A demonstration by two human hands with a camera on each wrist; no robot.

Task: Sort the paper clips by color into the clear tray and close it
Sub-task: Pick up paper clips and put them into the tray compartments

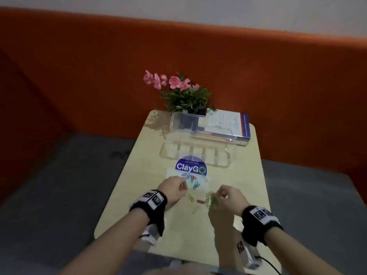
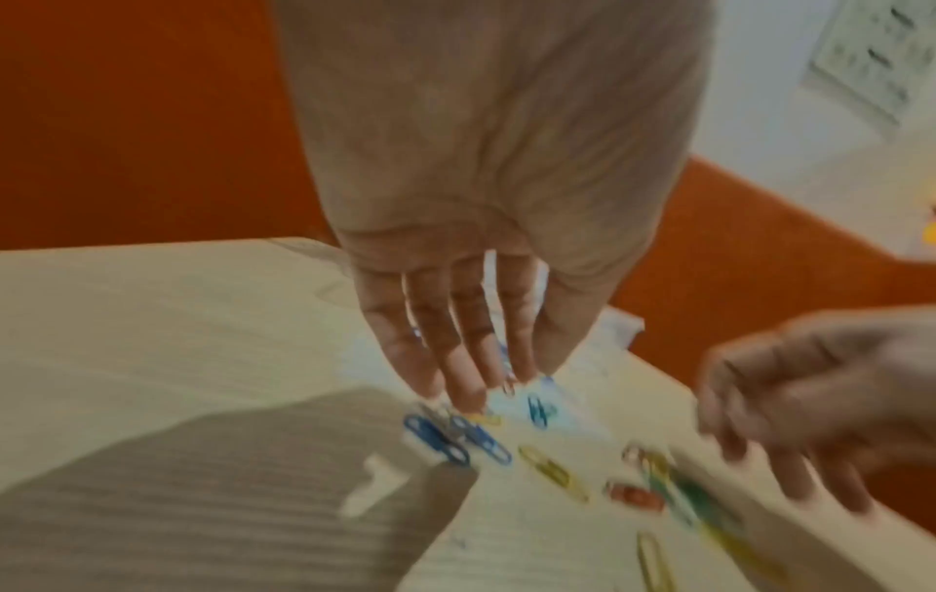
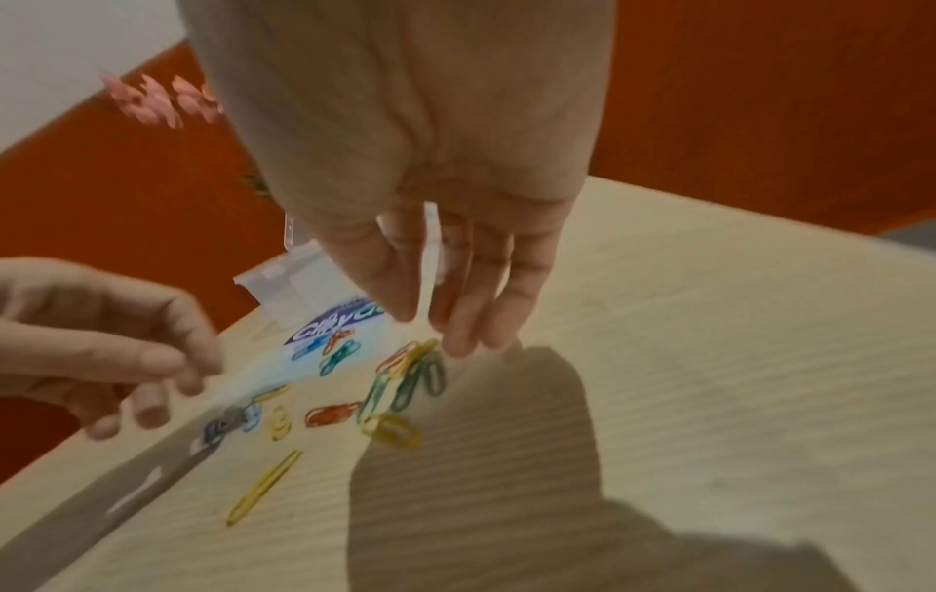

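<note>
Hovering over a scatter of paper clips, two hands work near the front half of the bench. The left hand hangs with fingers extended downward and relaxed, their tips just above two blue clips; whether they touch is unclear through blur. The right hand hangs with fingers loosely straight, tips close to a tangled bunch of green and yellow clips; whether it pinches any cannot be told.

Countable on the bench: two blue clips by the left fingertips, one teal pair, one red clip, one long yellow clip lying apart toward the near edge. The tangled bunch is too blurred to count.

One clear tray sits farther back, open, its lid raised behind it; five compartments can be made out, though the transparent walls are faint. Just behind stand one flower pot and one box. A round sticker lies between tray and clips.

Bare bench surface lies to the right of the hands and toward the near edge.
</note>
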